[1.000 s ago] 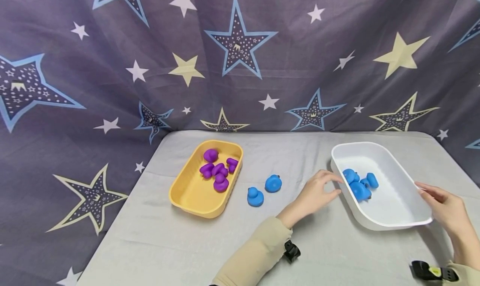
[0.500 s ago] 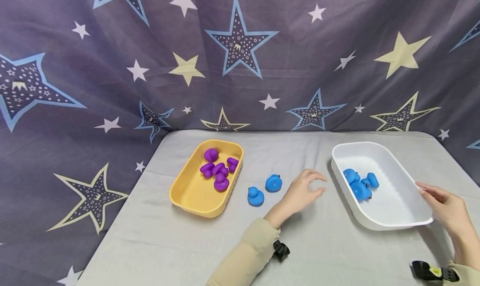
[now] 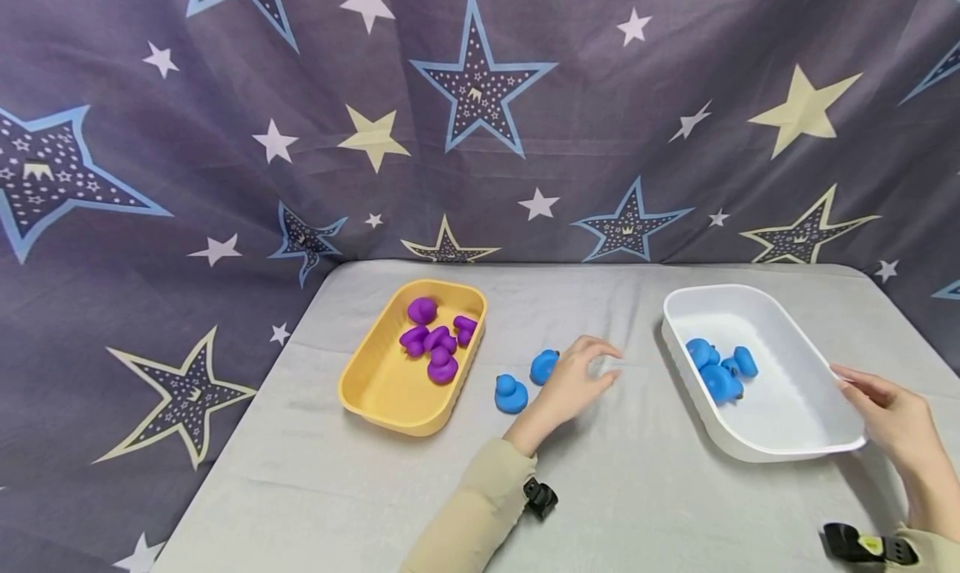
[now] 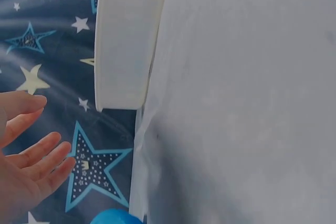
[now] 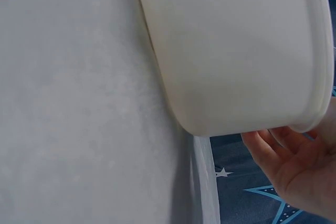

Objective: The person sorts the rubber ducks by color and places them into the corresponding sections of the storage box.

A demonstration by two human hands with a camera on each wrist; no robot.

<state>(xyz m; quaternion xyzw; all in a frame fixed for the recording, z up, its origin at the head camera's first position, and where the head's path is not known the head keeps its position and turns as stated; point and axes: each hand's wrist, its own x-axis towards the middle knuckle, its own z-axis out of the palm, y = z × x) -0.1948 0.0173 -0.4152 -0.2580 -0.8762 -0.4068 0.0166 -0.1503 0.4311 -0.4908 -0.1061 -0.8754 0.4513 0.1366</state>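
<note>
My left hand (image 3: 572, 383) is over the table with nothing in its relaxed fingers. It partly hides a blue toy duck (image 3: 543, 366). Another blue toy duck (image 3: 511, 395) sits upright just left of it. In the left wrist view, this hand (image 4: 31, 166) shows spread fingers, with a bit of blue duck (image 4: 116, 217) below. My right hand (image 3: 892, 410) holds the right rim of the white bin (image 3: 810, 435). From the right wrist, its fingers (image 5: 262, 150) reach under the bin's rim, and the thumb is hidden. Several blue ducks (image 3: 720, 381) lie along the bin's left side.
A yellow bin (image 3: 375, 394) with several purple toy ducks (image 3: 442, 364) stands left of the loose blue ducks. Grey cloth covers the table (image 3: 300, 490). A star-patterned curtain (image 3: 570, 123) hangs behind the table and along its left side.
My left hand has moved left from the white bin's left rim towards the loose blue ducks, now partly covering one. My right hand and both bins have stayed in place.
</note>
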